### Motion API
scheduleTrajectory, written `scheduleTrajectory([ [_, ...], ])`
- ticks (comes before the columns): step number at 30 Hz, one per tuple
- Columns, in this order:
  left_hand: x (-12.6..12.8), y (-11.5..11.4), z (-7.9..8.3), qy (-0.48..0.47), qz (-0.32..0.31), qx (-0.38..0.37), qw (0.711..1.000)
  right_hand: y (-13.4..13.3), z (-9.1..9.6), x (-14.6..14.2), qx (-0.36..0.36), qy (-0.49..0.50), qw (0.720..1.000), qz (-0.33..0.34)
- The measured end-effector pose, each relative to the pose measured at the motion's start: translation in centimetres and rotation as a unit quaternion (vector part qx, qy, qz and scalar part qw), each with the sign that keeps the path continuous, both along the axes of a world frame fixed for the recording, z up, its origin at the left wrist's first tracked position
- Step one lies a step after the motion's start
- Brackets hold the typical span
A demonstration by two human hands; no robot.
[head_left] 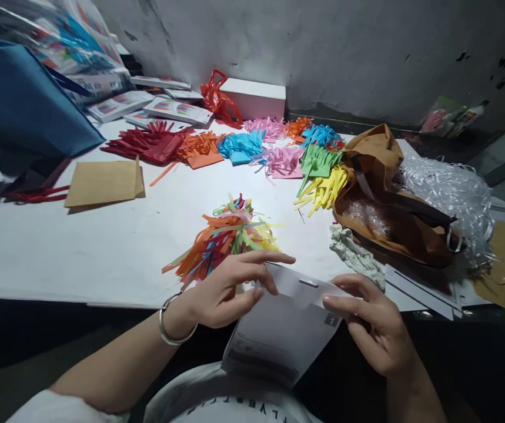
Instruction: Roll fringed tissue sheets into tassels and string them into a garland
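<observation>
A flat white box with a hang slot in its top flap and a printed "1" leans toward my body at the table's front edge. My right hand grips its upper right corner, thumb and fingers on either side. At the upper left corner, my left hand has its fingers apart, with fingertips at the box edge. Just beyond the left hand lies a mixed heap of coloured paper strips in orange, red, blue, green and yellow. The far side of the box is hidden.
Fringed paper bundles in several colours line the back. A brown bag and clear shredded filler sit right, near crumpled pale paper. Tan paper, a blue bag and printed boxes are left.
</observation>
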State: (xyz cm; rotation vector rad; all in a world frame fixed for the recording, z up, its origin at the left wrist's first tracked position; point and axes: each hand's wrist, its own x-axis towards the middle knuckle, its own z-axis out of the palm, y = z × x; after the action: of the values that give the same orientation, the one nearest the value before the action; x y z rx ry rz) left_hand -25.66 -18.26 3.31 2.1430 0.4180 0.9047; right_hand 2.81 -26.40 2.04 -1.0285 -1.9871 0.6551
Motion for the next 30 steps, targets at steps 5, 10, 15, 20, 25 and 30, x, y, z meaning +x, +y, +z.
scheduleTrajectory([
  [5,1.2,-0.6,-0.1,0.000,0.015,0.031,0.999,0.8,2.5,-1.7,-0.067,-0.159,0.984,-0.050],
  [10,1.9,-0.8,-0.5,-0.015,0.018,0.025,0.999,3.4,4.4,-3.0,-0.160,-0.258,0.953,-0.010],
  [15,2.2,-1.0,-1.2,-0.014,0.029,0.020,0.999,5.0,5.0,-2.4,-0.158,-0.309,0.937,0.045],
  [20,2.1,-0.8,-1.2,0.010,0.046,0.011,0.999,5.4,4.8,-2.1,-0.132,-0.331,0.932,0.063],
  [25,2.2,-0.6,-1.1,0.012,0.058,0.010,0.998,5.8,4.7,-2.2,-0.111,-0.355,0.927,0.056],
  [30,2.4,-0.4,-1.3,0.011,0.056,0.009,0.998,6.2,4.3,-2.4,-0.077,-0.416,0.906,0.034],
])
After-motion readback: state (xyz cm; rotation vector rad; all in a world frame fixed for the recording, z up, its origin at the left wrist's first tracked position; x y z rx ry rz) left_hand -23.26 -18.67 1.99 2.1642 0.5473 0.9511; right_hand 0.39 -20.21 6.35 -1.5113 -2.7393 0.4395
